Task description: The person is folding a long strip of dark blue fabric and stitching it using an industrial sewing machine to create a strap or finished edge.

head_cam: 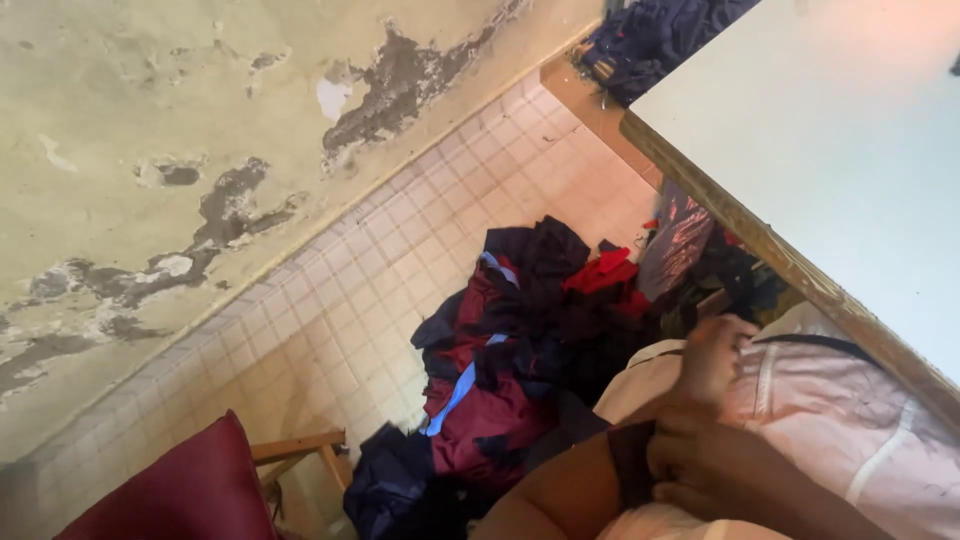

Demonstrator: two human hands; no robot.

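two hands work on a pale pink cloth (840,420) lying on the lap, under the tabletop (800,270) edge. the right hand (712,358) is clenched on a fold of it, and the left hand (700,462) grips the dark strip (632,462) at its edge. it looks like a step of lining up the seam. a next move would need both edges kept flat. dark clothes (510,370) lie piled on the tile floor (400,260).

Both hands grip a pale pink garment (800,420) with white stripes just below the wooden edge of a white counter (830,130). The right hand (712,360) pinches it higher up; the left hand (700,465) closes on a dark strip. A heap of maroon and navy clothes (510,370) lies on the tiled floor (400,260).
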